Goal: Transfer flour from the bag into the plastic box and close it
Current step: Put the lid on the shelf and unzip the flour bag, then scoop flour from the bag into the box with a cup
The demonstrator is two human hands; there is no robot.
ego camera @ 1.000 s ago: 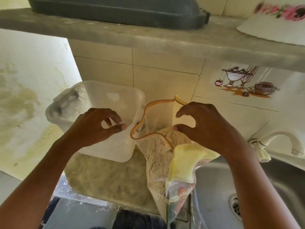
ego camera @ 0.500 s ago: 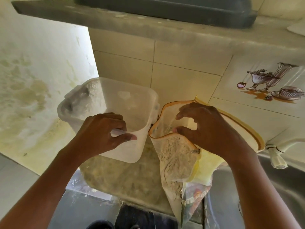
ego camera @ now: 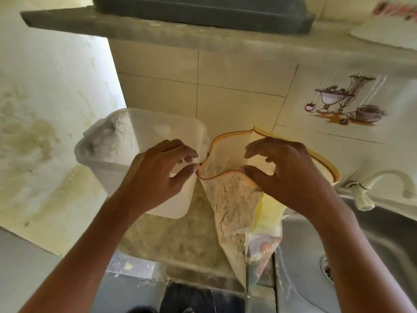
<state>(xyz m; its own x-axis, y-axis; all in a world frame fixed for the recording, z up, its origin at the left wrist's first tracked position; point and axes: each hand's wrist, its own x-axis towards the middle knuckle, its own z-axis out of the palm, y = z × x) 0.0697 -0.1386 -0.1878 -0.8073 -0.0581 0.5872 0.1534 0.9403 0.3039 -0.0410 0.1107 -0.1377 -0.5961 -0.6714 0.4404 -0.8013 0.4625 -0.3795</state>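
A clear plastic bag (ego camera: 234, 208) with an orange zip rim holds pale flour and stands open at the counter's front edge. My right hand (ego camera: 286, 172) pinches the near side of its rim. My left hand (ego camera: 158, 177) pinches the rim's left corner, in front of the plastic box. The translucent plastic box (ego camera: 126, 141) sits on the counter just left of the bag, lidless, with flour dust on its inner walls.
A steel sink (ego camera: 361, 245) with a drain lies to the right, a white tap (ego camera: 370, 186) above it. A concrete shelf (ego camera: 203, 35) with a dark tray overhangs the tiled wall. The stone counter (ego camera: 171, 242) ends near my body.
My left hand moved right from the box's front wall to the bag's left rim corner. The bag's mouth has spread wider. The view shifted left.
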